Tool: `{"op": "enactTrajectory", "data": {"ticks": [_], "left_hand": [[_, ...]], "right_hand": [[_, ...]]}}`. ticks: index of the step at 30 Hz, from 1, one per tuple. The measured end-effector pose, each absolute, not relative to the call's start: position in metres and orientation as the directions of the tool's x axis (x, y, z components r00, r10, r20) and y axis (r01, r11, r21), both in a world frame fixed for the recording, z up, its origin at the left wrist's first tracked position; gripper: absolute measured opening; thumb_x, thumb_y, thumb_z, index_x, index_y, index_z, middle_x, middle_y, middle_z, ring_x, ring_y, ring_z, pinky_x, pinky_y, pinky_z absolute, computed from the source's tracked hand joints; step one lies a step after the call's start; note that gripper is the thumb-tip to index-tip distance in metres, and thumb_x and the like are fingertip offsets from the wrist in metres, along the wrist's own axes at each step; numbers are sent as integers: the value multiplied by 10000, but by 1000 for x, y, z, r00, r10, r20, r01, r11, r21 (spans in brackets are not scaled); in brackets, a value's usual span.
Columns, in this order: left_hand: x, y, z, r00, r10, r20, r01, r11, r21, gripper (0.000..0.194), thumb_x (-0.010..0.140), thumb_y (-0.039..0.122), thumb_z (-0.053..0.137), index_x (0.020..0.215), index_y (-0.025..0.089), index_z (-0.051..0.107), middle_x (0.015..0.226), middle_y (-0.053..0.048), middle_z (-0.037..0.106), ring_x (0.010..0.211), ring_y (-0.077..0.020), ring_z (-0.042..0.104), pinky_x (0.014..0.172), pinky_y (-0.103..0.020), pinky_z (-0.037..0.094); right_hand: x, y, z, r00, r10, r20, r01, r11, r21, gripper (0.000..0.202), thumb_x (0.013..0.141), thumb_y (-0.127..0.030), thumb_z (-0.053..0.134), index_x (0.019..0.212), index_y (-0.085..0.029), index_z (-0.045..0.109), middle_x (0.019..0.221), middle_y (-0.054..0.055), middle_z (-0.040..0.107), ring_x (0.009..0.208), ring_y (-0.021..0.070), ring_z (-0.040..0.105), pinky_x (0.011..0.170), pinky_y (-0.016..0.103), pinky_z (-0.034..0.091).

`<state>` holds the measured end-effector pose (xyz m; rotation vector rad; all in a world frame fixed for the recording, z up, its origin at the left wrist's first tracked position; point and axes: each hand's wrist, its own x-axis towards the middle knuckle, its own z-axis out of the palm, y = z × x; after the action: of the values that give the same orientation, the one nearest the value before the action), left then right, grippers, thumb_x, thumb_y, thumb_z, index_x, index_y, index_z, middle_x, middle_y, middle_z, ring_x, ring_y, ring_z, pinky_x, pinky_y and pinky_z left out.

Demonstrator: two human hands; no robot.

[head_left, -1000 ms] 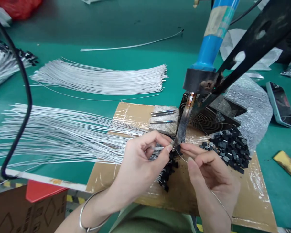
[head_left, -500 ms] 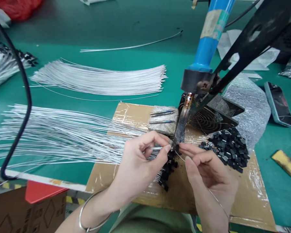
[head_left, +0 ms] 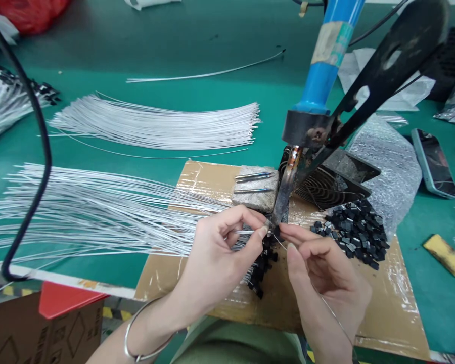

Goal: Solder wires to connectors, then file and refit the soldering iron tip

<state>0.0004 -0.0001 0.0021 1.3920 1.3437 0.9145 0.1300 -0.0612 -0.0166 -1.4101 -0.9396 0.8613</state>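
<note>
A soldering iron with a blue handle (head_left: 314,91) is clamped in a black metal stand (head_left: 398,65), its dark tip (head_left: 284,197) pointing down. My left hand (head_left: 220,263) pinches a thin white wire (head_left: 244,232) between thumb and forefinger, its end right at the tip. From the other side, my right hand (head_left: 328,278) is closed on a thin solder wire (head_left: 281,242) that curves up to the same spot; more of it trails over the palm. Fingers and tip partly hide the joint. Beneath my left hand lie white wires (head_left: 136,212) with black connectors (head_left: 256,283) on their ends.
Loose black connectors (head_left: 358,232) are heaped on the cardboard (head_left: 387,303) at right. A grey block (head_left: 256,202) holds metal tips. Behind lies a wire bundle (head_left: 159,124). A phone (head_left: 436,162), a yellow sponge (head_left: 445,255) and a black cable (head_left: 41,136) flank the area.
My right thumb has edged slightly left along with the solder wire. My left hand keeps its pinch at the iron's tip. The view has shifted a little.
</note>
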Motion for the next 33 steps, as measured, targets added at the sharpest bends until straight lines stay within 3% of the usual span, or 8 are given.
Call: {"op": "enactTrajectory", "data": {"ticks": [6, 26, 33], "left_hand": [[0, -2, 2, 107, 988, -108, 276, 75, 958, 115, 824, 187, 662, 714, 162, 681, 806, -52, 753, 613, -117, 581, 458, -212, 315], [2, -1, 3, 108, 990, -86, 228, 60, 972, 107, 822, 149, 669, 716, 153, 681, 785, -26, 755, 638, -92, 627, 556, -158, 451], [0, 0, -2, 111, 989, -97, 289, 61, 955, 116, 817, 179, 668, 704, 162, 687, 788, -47, 751, 625, -120, 610, 469, -200, 354]], "right_hand": [[133, -62, -23, 385, 919, 87, 121, 43, -992, 157, 919, -153, 698, 800, -201, 608, 1133, 83, 770, 1082, 191, 742, 922, 287, 598], [128, -61, -17, 414, 908, 67, 100, 28, -995, 179, 952, -201, 678, 786, -201, 612, 1106, 80, 773, 1040, 191, 742, 962, 327, 574], [128, -61, -19, 417, 908, 47, 83, 13, -996, 184, 961, -193, 663, 786, -200, 607, 1114, 59, 772, 1030, 163, 736, 959, 291, 558]]}}
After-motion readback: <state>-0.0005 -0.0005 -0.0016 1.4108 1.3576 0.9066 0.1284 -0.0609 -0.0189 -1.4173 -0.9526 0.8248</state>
